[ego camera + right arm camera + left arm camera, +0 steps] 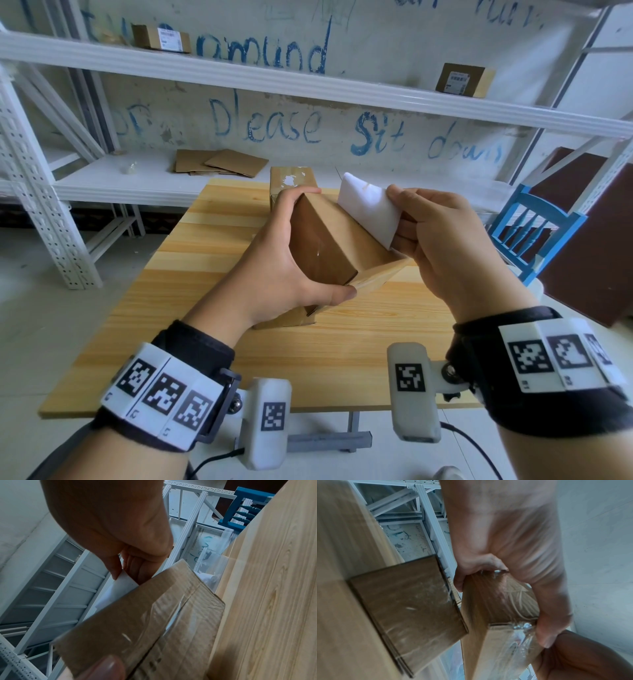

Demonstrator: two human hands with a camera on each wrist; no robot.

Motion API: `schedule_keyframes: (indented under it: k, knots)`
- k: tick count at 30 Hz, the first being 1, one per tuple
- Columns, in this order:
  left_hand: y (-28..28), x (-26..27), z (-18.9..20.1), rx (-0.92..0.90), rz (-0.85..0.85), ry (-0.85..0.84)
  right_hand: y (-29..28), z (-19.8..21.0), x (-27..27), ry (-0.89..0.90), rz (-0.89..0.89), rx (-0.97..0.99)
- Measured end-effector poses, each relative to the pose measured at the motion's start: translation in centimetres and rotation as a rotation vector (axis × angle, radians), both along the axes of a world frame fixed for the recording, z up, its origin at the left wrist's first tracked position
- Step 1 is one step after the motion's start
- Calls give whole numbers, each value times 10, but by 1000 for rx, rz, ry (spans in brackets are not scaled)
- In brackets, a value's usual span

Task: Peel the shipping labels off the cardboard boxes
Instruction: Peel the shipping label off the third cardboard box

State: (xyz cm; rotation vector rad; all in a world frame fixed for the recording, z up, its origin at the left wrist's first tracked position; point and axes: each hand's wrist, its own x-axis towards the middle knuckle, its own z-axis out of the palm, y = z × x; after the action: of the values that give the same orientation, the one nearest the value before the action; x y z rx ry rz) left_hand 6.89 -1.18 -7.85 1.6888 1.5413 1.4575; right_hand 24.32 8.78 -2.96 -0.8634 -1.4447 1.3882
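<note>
White metal shelving (308, 85) with perforated uprights runs along a chalky wall scrawled with blue lettering. Two small cardboard boxes sit on its upper shelf, one at the left (160, 38) and one at the right (465, 79), each with a white label on its face; flattened cardboard sheets (219, 163) lie on the lower shelf. A blue wooden chair (534, 233) with turned spindles stands off to the right.

In front, a pale pine table (212, 308) shows long straight grain. At its far edge stands a brown box (291, 178) with a ragged white patch on top.

Above the table, the left hand (274, 270) grips a small cardboard box (325, 250), tilted, thumb along the near edge and fingers wrapped over the far corner. Its brown faces are matte, with glossy clear tape across one side. The box looks lifted just clear of the tabletop, though I can't be sure.

The right hand (445, 240) pinches the shipping label (370, 209) between thumb and fingers: a smooth, blank white sheet, curled up and away from the box's right face, its lower edge down against the cardboard.
</note>
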Motion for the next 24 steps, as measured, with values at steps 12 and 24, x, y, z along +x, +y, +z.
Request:
schedule_keyframes:
  k: [12,24]
  knots:
    - [0,0,1,-4,-4,0,2,-2,1,23,11,-5]
    - [0,1,0,-21,23,-11,-1,-3,0,-75,-4,162]
